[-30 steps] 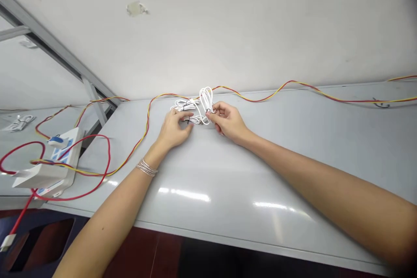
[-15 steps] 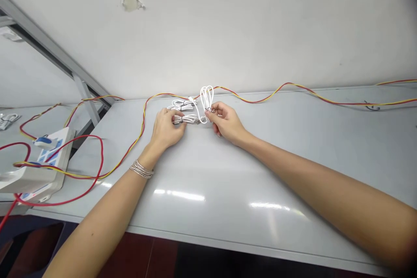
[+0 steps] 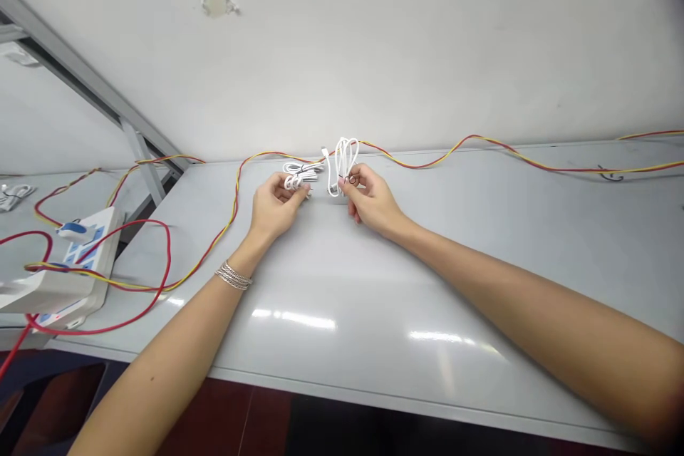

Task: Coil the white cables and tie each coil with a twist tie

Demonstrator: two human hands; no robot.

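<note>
My left hand (image 3: 275,206) pinches a small coiled white cable (image 3: 299,174) in its fingertips, and a thin black tie binds the coil. A little to the right, my right hand (image 3: 371,201) grips a looped white cable (image 3: 345,160) near a black tie, with its loops standing upward. A white cable plug (image 3: 324,152) sticks up at that cable's left side. Both hands are just above the grey table top (image 3: 427,271), and a narrow gap separates the two cables.
A twisted red-and-yellow wire (image 3: 427,164) runs along the table's far edge behind my hands. At the left are a white power strip (image 3: 93,249) tangled in red cable and a metal frame (image 3: 90,82). The table's near edge lies below my forearms.
The two white cables have come apart, my left hand carrying the coil leftward and my right the loops rightward. The view has barely shifted since the previous frame.
</note>
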